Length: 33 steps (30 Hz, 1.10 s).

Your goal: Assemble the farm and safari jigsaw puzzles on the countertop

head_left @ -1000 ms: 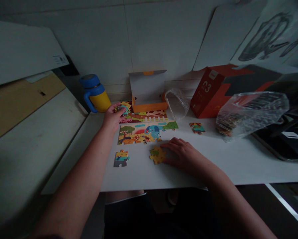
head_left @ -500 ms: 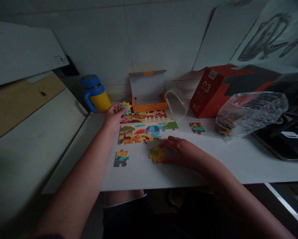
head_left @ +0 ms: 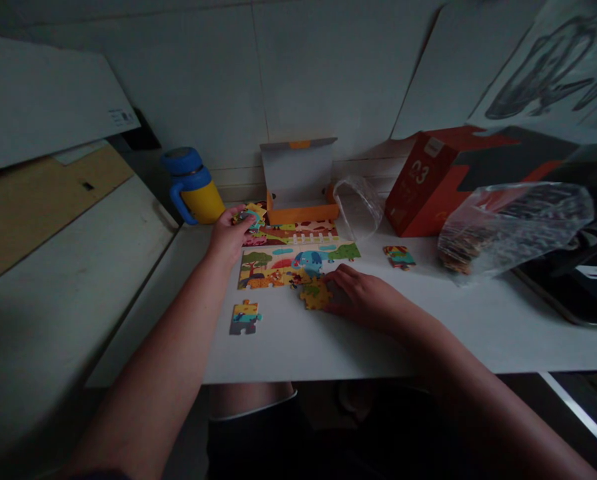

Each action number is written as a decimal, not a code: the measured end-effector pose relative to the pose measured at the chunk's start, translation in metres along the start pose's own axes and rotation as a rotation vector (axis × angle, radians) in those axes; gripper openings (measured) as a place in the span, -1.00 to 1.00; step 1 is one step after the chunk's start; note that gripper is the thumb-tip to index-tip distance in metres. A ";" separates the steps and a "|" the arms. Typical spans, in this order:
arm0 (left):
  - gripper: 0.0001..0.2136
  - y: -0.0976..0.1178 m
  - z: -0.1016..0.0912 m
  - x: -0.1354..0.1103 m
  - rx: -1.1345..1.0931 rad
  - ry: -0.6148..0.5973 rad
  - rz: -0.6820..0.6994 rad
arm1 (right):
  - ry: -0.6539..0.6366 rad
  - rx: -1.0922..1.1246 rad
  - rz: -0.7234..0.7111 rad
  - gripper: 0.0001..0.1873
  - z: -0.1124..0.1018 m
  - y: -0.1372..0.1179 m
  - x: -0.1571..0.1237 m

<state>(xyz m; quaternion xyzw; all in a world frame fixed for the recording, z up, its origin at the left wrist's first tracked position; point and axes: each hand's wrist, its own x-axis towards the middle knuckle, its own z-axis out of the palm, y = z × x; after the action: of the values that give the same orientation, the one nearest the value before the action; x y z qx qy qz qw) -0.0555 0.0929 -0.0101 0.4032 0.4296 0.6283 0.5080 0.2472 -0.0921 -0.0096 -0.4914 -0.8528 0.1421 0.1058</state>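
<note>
My right hand [head_left: 356, 292] is closed on the edge of a yellow puzzle piece with a green shape [head_left: 315, 295]. That piece is at the lower right of the joined puzzle section [head_left: 278, 265], which shows a blue elephant and trees; whether they interlock I cannot tell. At the upper left, my left hand [head_left: 228, 233] grips several loose puzzle pieces [head_left: 252, 215] beside another joined strip [head_left: 311, 233] with a white fence. A single puzzle piece [head_left: 245, 319] in yellow, teal and grey lies nearer me. One more loose piece [head_left: 399, 257] rests to the right.
An open orange box [head_left: 302, 212] stands behind the puzzle, with clear plastic packaging [head_left: 359, 210] beside it. A blue and yellow jug [head_left: 198, 193] is at the back left. On the right are a red box [head_left: 418, 190] and a plastic bag of pieces [head_left: 508, 230].
My right hand has pushed the yellow piece away from me, up to the lower edge of the elephant section. My left hand stays in place with its pieces.
</note>
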 end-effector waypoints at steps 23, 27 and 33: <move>-0.46 -0.002 -0.003 0.001 0.022 -0.035 -0.019 | -0.048 0.005 -0.021 -0.41 -0.010 -0.006 0.003; -0.46 -0.001 0.001 -0.001 0.007 -0.014 -0.015 | -0.119 0.014 -0.024 -0.47 -0.021 -0.009 0.011; -0.48 0.003 0.003 -0.003 0.005 0.005 -0.007 | -0.127 0.013 -0.009 -0.50 -0.031 -0.012 0.016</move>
<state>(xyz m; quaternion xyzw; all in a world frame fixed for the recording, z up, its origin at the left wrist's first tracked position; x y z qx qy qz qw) -0.0534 0.0898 -0.0065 0.4014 0.4336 0.6265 0.5083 0.2399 -0.0797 0.0245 -0.4766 -0.8591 0.1782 0.0553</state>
